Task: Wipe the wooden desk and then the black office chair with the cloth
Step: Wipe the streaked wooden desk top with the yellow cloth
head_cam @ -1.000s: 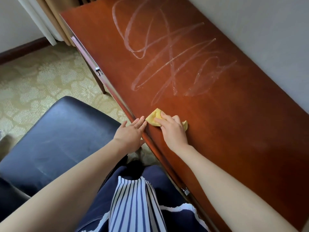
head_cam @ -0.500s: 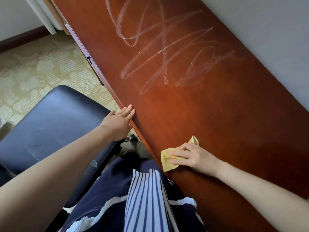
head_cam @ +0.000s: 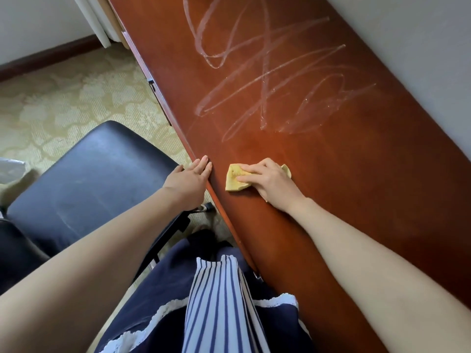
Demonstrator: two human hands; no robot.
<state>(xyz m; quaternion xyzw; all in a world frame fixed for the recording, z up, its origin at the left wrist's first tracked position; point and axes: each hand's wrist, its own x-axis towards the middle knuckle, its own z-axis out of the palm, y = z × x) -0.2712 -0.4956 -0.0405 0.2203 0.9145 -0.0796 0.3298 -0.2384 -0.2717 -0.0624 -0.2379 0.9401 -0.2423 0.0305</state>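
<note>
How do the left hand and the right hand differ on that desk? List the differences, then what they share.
The left hand holds nothing; the right hand presses the yellow cloth. The left hand rests on the front edge of the wooden desk; the right hand lies further in on its top. Left fingers point away from the person; right fingers point toward the left hand. Both touch the wooden desk.

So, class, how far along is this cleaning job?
Looks done: the streak-free near stretch of the desk. In hand: the right hand presses the yellow cloth there, with the left hand on the edge. Left: the whitish streaks farther along, then the black chair.
</note>
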